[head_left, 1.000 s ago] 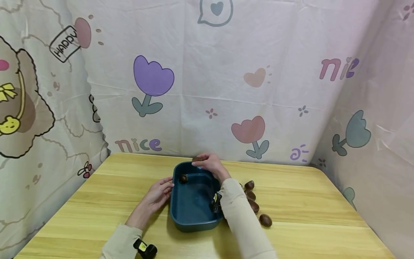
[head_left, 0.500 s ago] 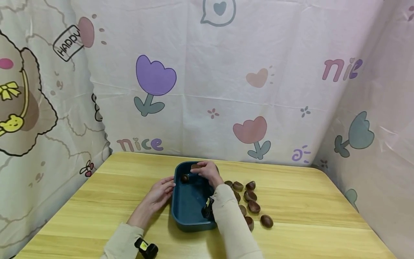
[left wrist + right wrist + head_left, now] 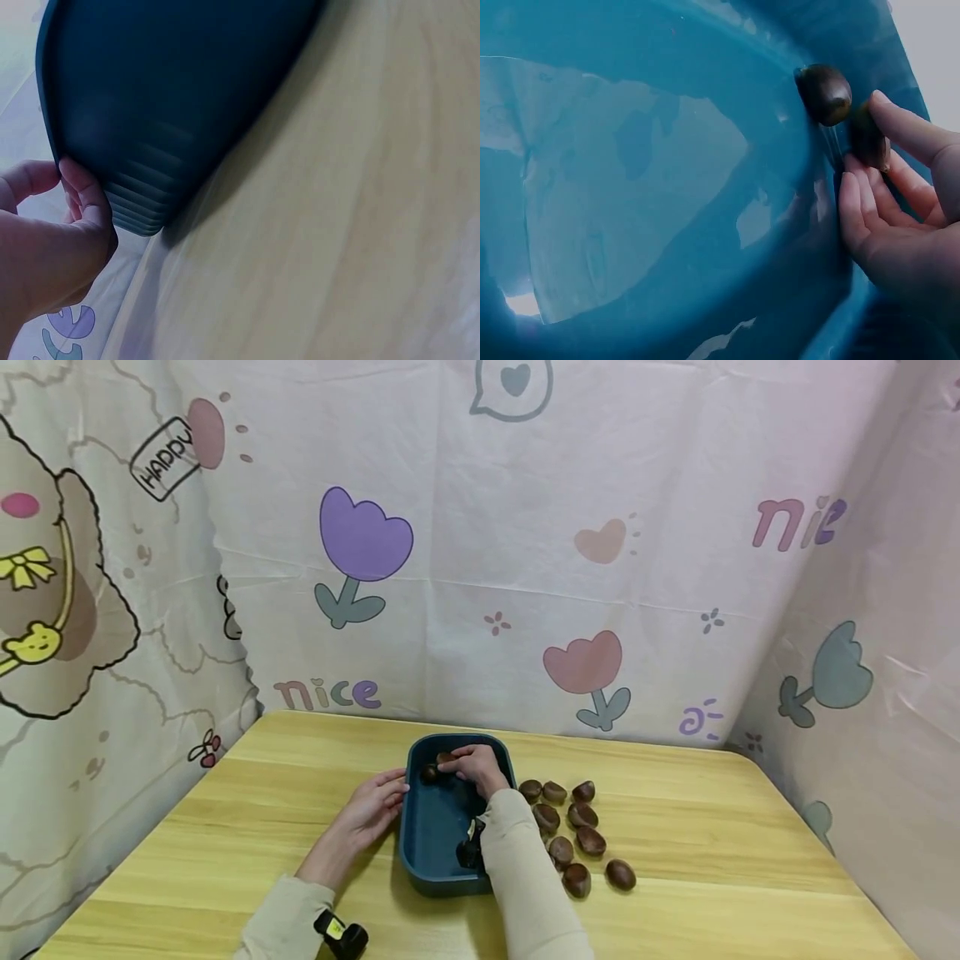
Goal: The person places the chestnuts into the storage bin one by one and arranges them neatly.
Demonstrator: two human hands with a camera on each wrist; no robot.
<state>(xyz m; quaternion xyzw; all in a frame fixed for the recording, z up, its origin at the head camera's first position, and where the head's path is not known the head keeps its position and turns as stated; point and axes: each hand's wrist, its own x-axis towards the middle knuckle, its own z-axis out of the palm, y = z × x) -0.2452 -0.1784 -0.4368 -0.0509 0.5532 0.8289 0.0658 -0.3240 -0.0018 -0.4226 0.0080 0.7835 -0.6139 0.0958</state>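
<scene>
A deep dark blue-green plastic box (image 3: 442,827) with rounded corners stands on the table. At its left wall, my left hand (image 3: 377,806) holds the rim, thumb and fingertips meeting at the edge in the left wrist view. My right hand (image 3: 477,767) reaches into the far end of the box. Between its thumb and fingers it pinches a brown chestnut (image 3: 868,141), low and close to the far wall. Another chestnut (image 3: 825,94) lies in the far left corner, right beside the held one.
Several loose chestnuts (image 3: 582,815) lie on the wooden table (image 3: 712,827) to the right of the box, partly near the right sleeve. A patterned cloth (image 3: 480,568) hangs behind the table and along its sides.
The right hand has carried its chestnut over the far rim and down into the box, next to the other chestnut. The left hand stays at the rim.
</scene>
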